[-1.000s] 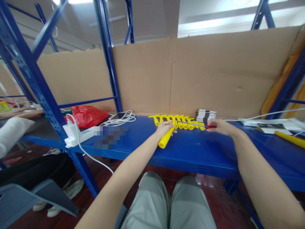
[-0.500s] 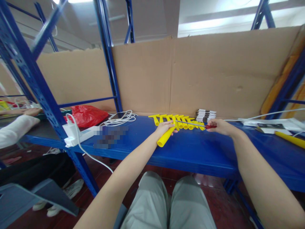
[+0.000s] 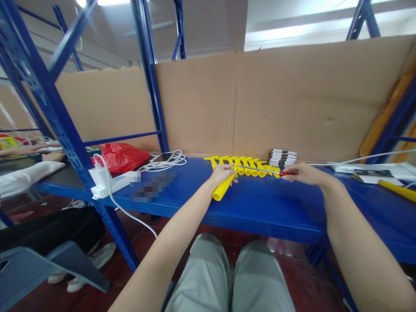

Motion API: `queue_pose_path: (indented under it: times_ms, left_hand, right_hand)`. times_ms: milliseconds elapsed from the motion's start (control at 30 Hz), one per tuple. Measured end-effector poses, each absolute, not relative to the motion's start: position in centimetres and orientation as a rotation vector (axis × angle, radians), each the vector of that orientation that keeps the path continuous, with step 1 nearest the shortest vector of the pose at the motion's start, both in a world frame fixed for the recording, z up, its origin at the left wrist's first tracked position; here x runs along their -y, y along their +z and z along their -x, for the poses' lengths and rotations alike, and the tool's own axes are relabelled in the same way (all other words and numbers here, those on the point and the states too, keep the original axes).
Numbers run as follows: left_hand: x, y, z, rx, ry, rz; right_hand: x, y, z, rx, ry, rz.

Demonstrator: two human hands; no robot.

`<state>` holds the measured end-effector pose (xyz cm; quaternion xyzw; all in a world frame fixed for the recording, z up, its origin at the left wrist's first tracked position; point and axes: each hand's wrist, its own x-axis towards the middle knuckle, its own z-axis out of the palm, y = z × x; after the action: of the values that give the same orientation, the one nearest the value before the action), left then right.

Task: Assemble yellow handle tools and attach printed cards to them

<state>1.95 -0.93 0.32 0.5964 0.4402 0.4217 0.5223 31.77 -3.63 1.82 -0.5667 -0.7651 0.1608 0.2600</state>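
Observation:
My left hand [image 3: 223,174] is closed around a yellow tubular plastic part [image 3: 223,188], its open round end tilted down toward me. Closed on the red handle of a screwdriver [image 3: 288,173], my right hand [image 3: 300,173] keeps the long metal shaft level, pointing left. The shaft's tip meets the upper end of the yellow part; whether it sits in a screw there I cannot tell. Behind my hands lies a row of several similar yellow T-shaped parts [image 3: 249,170]. Smaller yellow pieces [image 3: 270,169] lie at the row's right end.
A stack of white-and-black pieces [image 3: 282,157] stands behind the screwdriver, against the cardboard [image 3: 292,99]. Leftward on the blue bench [image 3: 260,203] are a power strip [image 3: 120,183], coiled white cable [image 3: 170,161] and a red bag [image 3: 121,157]. A co-worker's sleeve [image 3: 32,175] shows far left.
My left hand and the yellow part have shifted slightly left, and the part has turned a little. The screwdriver stays against it. The co-worker's arm has moved right.

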Motion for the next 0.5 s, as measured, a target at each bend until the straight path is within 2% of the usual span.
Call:
queue_pose_path:
  times_ms: [200,500]
  left_hand:
    - [0.7,0.3,-1.6,-1.113,1.036,-1.486]
    - [0.8,0.5,-1.5,-1.161,1.060,-1.490]
  right_hand:
    - [3.6,1.6,-31.0,2.115,0.423,1.588]
    - [2.0,0.3,-30.5,2.034,0.076,1.541]
